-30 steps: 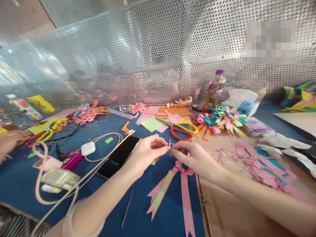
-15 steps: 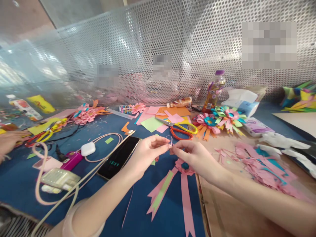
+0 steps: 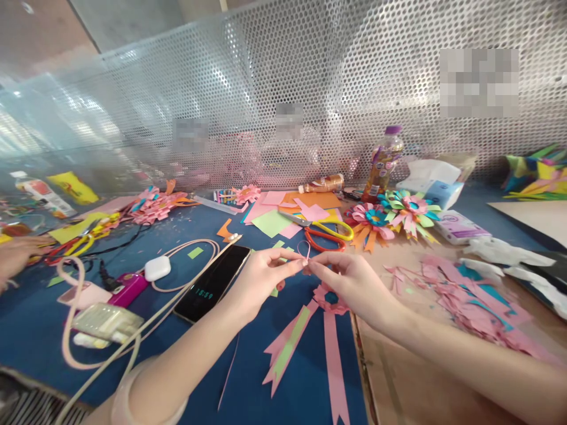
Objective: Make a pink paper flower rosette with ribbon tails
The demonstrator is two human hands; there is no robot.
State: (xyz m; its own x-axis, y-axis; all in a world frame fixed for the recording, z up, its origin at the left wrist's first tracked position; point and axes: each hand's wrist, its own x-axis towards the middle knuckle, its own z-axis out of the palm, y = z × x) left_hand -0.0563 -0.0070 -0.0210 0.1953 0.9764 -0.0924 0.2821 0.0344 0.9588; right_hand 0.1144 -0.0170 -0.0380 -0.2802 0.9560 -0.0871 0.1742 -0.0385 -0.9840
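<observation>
My left hand (image 3: pixel 261 282) and my right hand (image 3: pixel 349 283) meet fingertip to fingertip above the blue table (image 3: pixel 186 230). Both pinch a small pink paper loop (image 3: pixel 305 251) held between them. Right below the hands lies a pink paper rosette with long pink and green ribbon tails (image 3: pixel 310 330). A black phone (image 3: pixel 213 281) with its screen lit lies just left of my left wrist.
Orange and yellow scissors (image 3: pixel 325 233) lie behind the hands, with finished paper flowers (image 3: pixel 401 215) and a bottle (image 3: pixel 383 162) to their right. Pink paper scraps (image 3: pixel 465 295) cover a brown board (image 3: pixel 411 378) on the right. Chargers and cables (image 3: pixel 110 295) lie left. Another person's hand (image 3: pixel 13 257) shows at far left.
The two hands stay pinched together on the pink loop, which has shifted slightly between the fingertips. The rosette below is a little more uncovered.
</observation>
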